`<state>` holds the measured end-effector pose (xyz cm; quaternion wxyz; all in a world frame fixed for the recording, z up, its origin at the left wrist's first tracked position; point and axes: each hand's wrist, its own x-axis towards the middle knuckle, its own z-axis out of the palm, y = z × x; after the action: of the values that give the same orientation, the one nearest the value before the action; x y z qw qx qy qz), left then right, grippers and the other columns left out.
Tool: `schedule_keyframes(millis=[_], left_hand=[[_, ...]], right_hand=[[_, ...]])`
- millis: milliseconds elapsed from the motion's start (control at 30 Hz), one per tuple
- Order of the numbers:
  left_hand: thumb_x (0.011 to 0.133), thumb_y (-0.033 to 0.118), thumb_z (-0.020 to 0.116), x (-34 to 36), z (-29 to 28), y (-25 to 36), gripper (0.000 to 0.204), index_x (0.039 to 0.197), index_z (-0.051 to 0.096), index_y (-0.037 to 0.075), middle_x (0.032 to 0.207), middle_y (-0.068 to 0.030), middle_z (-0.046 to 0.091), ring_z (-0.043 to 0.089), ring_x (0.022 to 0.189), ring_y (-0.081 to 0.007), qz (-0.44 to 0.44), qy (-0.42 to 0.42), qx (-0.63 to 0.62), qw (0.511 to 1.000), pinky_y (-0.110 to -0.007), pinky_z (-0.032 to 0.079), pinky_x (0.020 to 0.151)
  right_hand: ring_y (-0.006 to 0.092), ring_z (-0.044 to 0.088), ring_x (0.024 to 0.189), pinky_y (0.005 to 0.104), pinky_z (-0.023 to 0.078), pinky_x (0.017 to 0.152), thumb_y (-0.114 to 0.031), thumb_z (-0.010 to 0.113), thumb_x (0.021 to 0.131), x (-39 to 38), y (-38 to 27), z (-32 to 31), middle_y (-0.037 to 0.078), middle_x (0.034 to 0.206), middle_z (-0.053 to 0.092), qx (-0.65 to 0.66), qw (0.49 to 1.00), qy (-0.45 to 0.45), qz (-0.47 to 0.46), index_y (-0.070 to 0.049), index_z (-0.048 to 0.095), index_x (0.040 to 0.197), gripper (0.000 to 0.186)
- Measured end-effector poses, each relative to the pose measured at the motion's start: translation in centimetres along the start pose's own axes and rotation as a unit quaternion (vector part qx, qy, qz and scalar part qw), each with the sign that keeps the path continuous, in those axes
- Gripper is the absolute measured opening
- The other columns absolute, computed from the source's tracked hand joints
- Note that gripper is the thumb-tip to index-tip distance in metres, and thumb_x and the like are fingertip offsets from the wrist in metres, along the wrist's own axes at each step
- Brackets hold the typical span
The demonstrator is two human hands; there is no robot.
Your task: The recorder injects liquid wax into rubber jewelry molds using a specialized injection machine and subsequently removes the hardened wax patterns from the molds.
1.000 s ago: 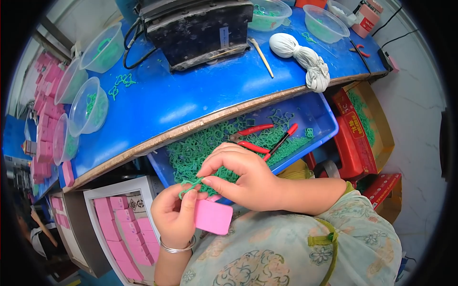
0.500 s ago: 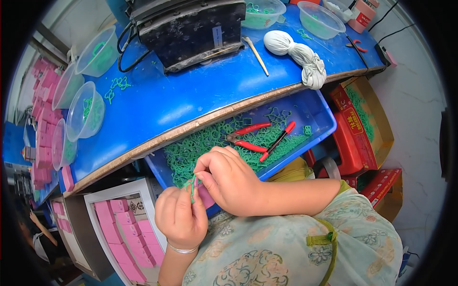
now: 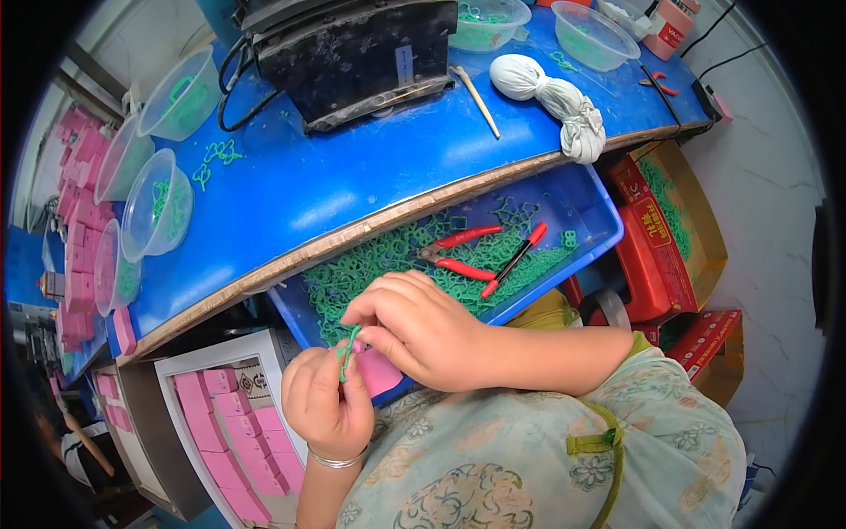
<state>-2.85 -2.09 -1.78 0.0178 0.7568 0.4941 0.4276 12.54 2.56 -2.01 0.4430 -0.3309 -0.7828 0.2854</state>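
Between my two hands is a thin green openwork piece (image 3: 346, 354), wax-like in look. My left hand (image 3: 324, 401), with a silver bangle at the wrist, pinches its lower part. The thumb and fingertips of my right hand (image 3: 421, 333) are closed at its upper end. A pink block (image 3: 379, 372) shows just behind and below the fingers; what supports it is hidden. Beyond my hands, a blue tray (image 3: 608, 212) holds a heap of small green pieces (image 3: 370, 278). Red-handled cutting pliers (image 3: 463, 251) and a red-and-black pen (image 3: 515, 258) lie on that heap.
Over the tray's far side runs the wooden edge of a blue table (image 3: 300, 189). On it stand a black machine (image 3: 352, 70), clear bowls (image 3: 159, 203), a white cloth bundle (image 3: 551, 101) and a stick (image 3: 476, 101). Pink blocks (image 3: 207, 423) fill a lower-left box; red cartons (image 3: 656, 229) stand right.
Both hands have shifted slightly left with the green piece, which now stands more in the open between the fingertips. More of the pink block shows. The pliers and pen lie as before.
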Motion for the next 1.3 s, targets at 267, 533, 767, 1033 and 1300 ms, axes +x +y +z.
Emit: schedule_keyframes(millis=[267,533,767,1033,1300], left_hand=[[0.075,-0.004,0.058,0.1,-0.2,-0.1,0.017,0.091,0.061,-0.001,0.074,-0.0112,0.058,0.054,0.066,-0.0255,0.022,-0.007,0.038,0.999,-0.033,0.042,0.06],[0.074,-0.002,0.058,0.0,-0.4,-0.2,0.018,0.092,0.06,-0.001,0.074,-0.0124,0.058,0.055,0.067,-0.0278,0.061,-0.011,0.081,0.995,-0.035,0.043,0.061],[0.077,0.0,0.06,-0.5,-0.1,0.0,0.014,0.091,0.061,-0.001,0.078,-0.01,0.06,0.056,0.07,-0.0203,-0.09,0.014,-0.094,0.991,-0.029,0.045,0.063],[0.082,0.002,0.058,-0.4,0.2,0.4,0.015,0.097,0.061,-0.001,0.102,-0.0111,0.055,0.054,0.083,-0.0144,-0.162,0.036,-0.241,0.956,-0.023,0.045,0.065],[0.076,-0.003,0.06,-0.2,-0.5,0.7,0.017,0.092,0.064,0.001,0.099,-0.0124,0.054,0.055,0.083,-0.0177,-0.164,0.011,-0.186,0.969,-0.026,0.046,0.07]], right_hand=[[0.0238,0.05,0.073,0.0355,0.036,0.071,-0.009,0.06,0.072,0.5,0.4,-0.8,0.007,0.076,0.051,-0.117,0.989,-0.011,-0.094,-0.005,0.054,0.083,0.014],[0.0233,0.047,0.057,0.0354,0.037,0.061,-0.011,0.058,0.075,0.3,0.5,-0.7,0.005,0.06,0.045,0.002,0.998,-0.065,0.0,-0.005,0.049,0.073,0.011],[0.0158,0.053,0.068,0.0296,0.043,0.056,-0.015,0.061,0.081,0.4,0.1,-1.1,0.007,0.07,0.052,0.106,0.989,-0.054,0.086,-0.004,0.059,0.089,0.014],[0.024,0.053,0.073,0.0319,0.043,0.063,-0.009,0.065,0.073,0.6,0.0,-1.1,0.009,0.081,0.055,0.068,0.995,0.005,-0.068,-0.004,0.059,0.086,0.015],[0.0227,0.052,0.069,0.0327,0.039,0.062,-0.011,0.068,0.069,0.3,-0.6,-1.1,0.006,0.079,0.054,-0.03,0.991,0.048,-0.125,-0.006,0.059,0.083,0.018]])
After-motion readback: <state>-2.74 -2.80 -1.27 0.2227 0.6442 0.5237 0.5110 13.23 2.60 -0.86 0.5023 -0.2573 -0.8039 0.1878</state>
